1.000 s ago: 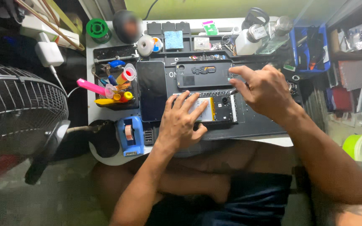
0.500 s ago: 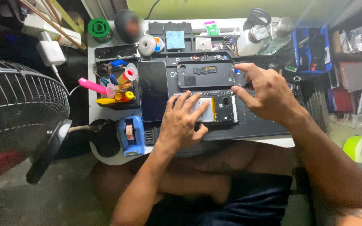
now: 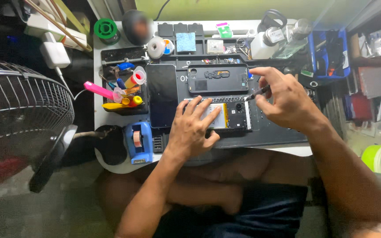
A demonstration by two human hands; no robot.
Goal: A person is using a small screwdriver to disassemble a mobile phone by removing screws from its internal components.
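Opened phone (image 3: 225, 115) lies under left hand (image 3: 195, 130).

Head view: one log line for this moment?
left hand: pressing down opened phone | right hand: holds thin dark tool, tip at phone's upper edge | back cover: lying apart, above

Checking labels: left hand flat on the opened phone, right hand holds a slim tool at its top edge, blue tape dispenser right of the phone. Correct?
Not quite: in the head view the tape dispenser sits left of the opened phone, not right. The left hand on the phone and the right hand with the tool are correct.
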